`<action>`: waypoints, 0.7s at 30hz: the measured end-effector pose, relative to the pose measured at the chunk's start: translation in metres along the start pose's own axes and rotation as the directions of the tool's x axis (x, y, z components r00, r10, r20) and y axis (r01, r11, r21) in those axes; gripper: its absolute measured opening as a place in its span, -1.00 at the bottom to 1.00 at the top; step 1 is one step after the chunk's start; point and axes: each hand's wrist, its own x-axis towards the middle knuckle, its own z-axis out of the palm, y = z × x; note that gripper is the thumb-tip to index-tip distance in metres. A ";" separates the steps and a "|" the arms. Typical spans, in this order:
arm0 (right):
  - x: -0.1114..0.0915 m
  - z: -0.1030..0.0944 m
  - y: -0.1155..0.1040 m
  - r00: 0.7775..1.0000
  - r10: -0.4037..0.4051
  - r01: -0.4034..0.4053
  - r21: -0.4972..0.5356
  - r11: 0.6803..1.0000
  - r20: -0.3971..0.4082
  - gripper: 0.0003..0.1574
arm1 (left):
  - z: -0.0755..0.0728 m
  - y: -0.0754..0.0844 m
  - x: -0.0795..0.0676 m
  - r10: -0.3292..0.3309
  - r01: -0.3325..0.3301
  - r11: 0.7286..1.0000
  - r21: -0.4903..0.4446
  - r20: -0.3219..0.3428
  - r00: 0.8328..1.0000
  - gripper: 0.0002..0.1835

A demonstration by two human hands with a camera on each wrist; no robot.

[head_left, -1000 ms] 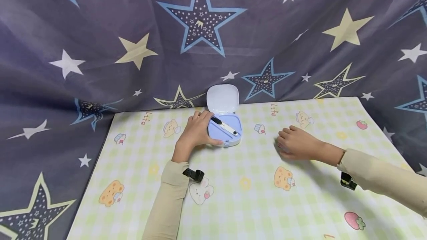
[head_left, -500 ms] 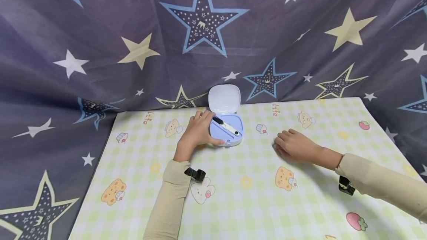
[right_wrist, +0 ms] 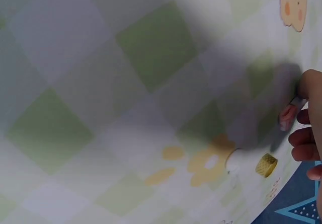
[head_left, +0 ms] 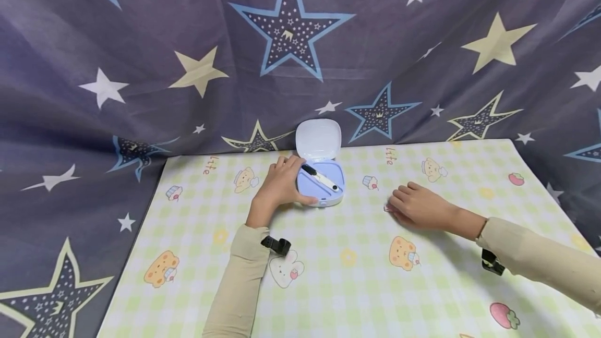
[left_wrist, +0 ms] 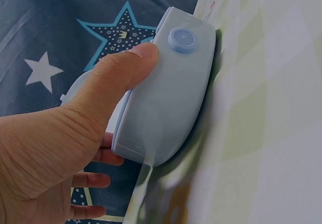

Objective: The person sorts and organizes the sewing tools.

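Note:
A light blue box [head_left: 313, 190] sits near the back of the table with its white lid [head_left: 319, 139] raised. Diagonally inside lies a slim tool [head_left: 324, 180], part black and part white. My left hand [head_left: 280, 184] grips the box's left side. In the left wrist view the thumb presses the front face beside a round blue button [left_wrist: 182, 39], with fingers behind. To the right, my right hand [head_left: 418, 206] is low over the tablecloth, fingers curled. A small pinkish thing with a grey part [right_wrist: 288, 116] shows between thumb and fingers; I cannot tell its kind.
A green-and-white checked tablecloth [head_left: 324, 286] with printed cartoon animals and fruit covers the table. Behind it hangs a dark curtain [head_left: 155, 14] with stars, close at the lid's back. Each wrist wears a black camera strap [head_left: 276, 245].
The small pinkish thing shows more at my right fingertips. The left hand stays on the box. The whole view has shifted slightly.

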 end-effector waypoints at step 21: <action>0.002 0.008 -0.002 0.994 -0.044 0.046 0.024 0.999 -0.097 -0.61 | 0.000 -0.001 -0.001 0.003 -0.003 1.000 -0.002 -0.006 1.000 0.20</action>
